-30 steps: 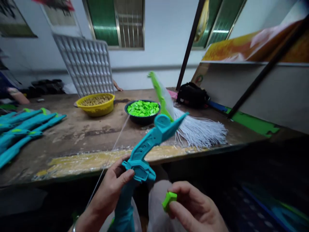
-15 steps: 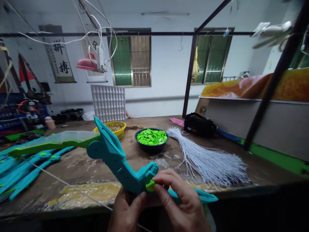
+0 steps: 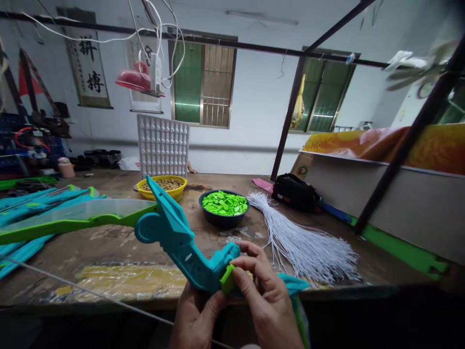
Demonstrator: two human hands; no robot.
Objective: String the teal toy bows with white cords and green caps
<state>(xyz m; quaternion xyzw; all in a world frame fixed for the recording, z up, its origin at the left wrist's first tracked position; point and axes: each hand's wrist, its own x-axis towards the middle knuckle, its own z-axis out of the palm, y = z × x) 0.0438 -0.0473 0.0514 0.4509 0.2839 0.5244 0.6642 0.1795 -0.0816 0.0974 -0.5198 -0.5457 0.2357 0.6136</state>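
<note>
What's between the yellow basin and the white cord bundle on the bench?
A dark bowl heaped with green pieces, between the yellow basin and the white cord bundle on the bench. Shows in the head view.

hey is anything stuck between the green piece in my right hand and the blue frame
Nothing visible. Your right hand holds the green piece right at the blue frame; your left hand is just below.
</note>
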